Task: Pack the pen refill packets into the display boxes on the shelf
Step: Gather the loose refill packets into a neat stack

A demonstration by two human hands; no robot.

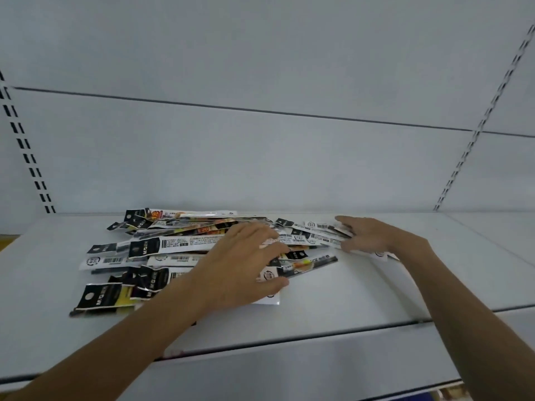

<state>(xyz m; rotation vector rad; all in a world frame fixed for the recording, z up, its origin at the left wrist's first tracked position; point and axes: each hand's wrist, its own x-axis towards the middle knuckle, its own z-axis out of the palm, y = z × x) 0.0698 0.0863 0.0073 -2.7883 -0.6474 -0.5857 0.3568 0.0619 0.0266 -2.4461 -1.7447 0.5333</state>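
Observation:
A loose pile of pen refill packets [150, 250], long and narrow with black and white labels, lies spread across the white shelf [362, 285]. My left hand [240, 267] lies palm down on the right half of the pile. Its fingers curl over several packets and its thumb reaches under one that sticks out to the right. My right hand [367, 235] is at the pile's right end, where its fingers and thumb close round the tips of a few packets. No display box is in view.
The shelf's white back panel [260, 157] rises right behind the pile, with slotted uprights at the left [31, 166] and the right [474, 134]. The shelf's front edge [289, 340] runs under my forearms, and bare shelf surface extends to the right of my hands.

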